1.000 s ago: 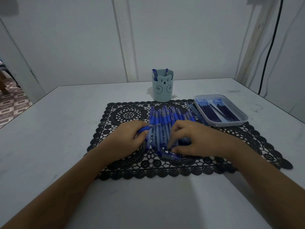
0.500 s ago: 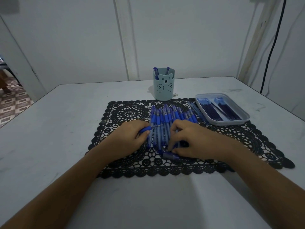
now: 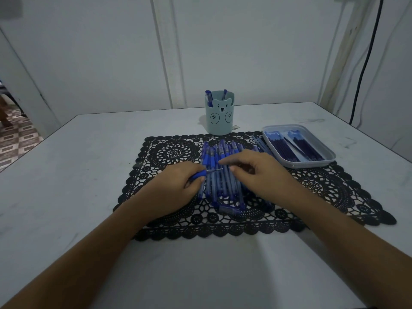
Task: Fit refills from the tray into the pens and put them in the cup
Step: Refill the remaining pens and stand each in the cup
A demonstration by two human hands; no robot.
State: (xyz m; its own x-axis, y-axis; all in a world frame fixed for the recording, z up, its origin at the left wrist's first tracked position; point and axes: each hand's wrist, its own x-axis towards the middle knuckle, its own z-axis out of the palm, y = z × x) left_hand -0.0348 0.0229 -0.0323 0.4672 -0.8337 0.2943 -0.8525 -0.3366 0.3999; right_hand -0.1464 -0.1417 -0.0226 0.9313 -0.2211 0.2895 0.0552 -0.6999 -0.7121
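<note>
A pile of blue pens (image 3: 223,184) lies side by side in the middle of a black lace mat (image 3: 323,188). My left hand (image 3: 176,188) grips one blue pen (image 3: 206,173) at the pile's left edge, its metal tip pointing right. Just right of that tip, my right hand (image 3: 260,172) hovers over the pile with fingers loosely curled, holding nothing. Behind the mat stands a pale blue bear cup (image 3: 219,118) with two pens (image 3: 208,98) in it. The grey tray (image 3: 312,164) at the right holds dark blue refills (image 3: 294,148).
A loose pen part (image 3: 229,210) lies at the near end of the pile. The white table (image 3: 78,175) meets a wall at the back. A black cable (image 3: 365,63) hangs at the far right. Tiled floor (image 3: 15,139) shows beyond the table's left edge.
My right hand has lifted off the near end of the pile and moved toward the held pen's tip. My left hand keeps the pen in about the same place.
</note>
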